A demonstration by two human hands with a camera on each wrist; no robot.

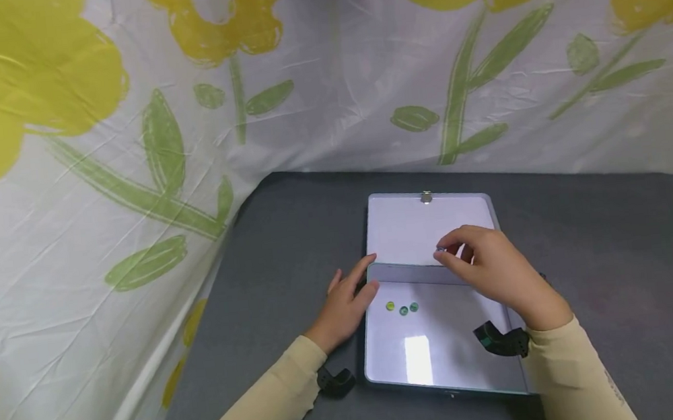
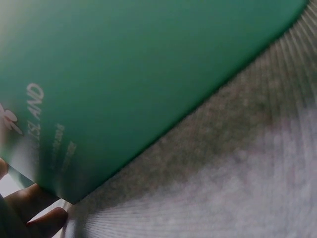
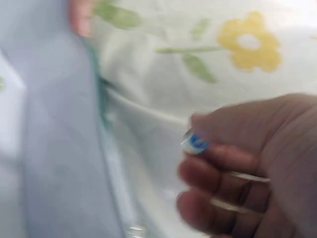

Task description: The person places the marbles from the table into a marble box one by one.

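Head and right wrist views: a small blue-and-white piece (image 3: pixel 198 144) is pinched by the right hand (image 1: pixel 491 266) over the open, green-and-white rectangular case (image 1: pixel 459 347); its left rim is touched by the left hand (image 1: pixel 341 309), fingers extended; two green discs (image 1: pixel 404 311) and one yellow disc (image 1: pixel 390 306) are seen inside.

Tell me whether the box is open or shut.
Open. The lid is folded back beyond the base, its pale inside showing, and three small round pieces are visible on the base's floor.

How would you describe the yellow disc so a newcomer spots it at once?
On the grey table lies an open box. Inside its near half, toward the left side, sit three small discs. The yellow disc is leftmost; its two neighbours are green.
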